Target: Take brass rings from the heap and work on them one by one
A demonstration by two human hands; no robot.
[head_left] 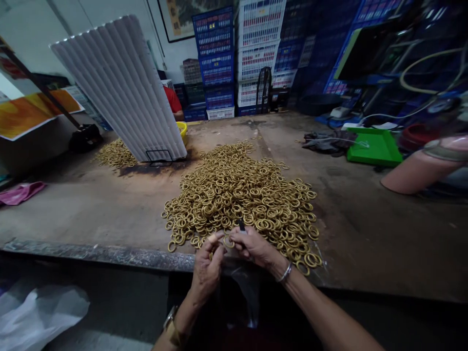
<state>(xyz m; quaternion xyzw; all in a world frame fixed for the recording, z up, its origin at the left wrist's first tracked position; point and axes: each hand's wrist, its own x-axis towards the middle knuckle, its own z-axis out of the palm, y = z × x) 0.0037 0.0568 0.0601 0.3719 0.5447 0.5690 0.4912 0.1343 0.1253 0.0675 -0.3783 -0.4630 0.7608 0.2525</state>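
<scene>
At the left of the worktable [95, 209], a pink cloth [22, 193] is lying near the edge; a white plastic bag [46, 312] is resting below, on the near side. Farther back, a small ring pile [116, 153] is lying beside a white ribbed panel [122, 87], which is standing tilted at a black wire stand [160, 157]. A yellow container [182, 129] is showing partly behind the panel's right edge, and a red sleeve [172, 100] of another person is showing beyond it.

At the near edge, the left hand [207, 265] is curling its fingers; its full grip cannot be told. One brass-coloured ring [228, 242] is sitting between the two hands; which hand is bearing it cannot be told. The main ring pile [244, 190] is spreading directly beyond both hands. The right hand [252, 246], just beside the left, is closing around a small black-ended tool [242, 225]. Stacked crates [234, 58] are standing at the far side.

At the right, a green tray [375, 146] is lying left of a pink cylinder [420, 168].
</scene>
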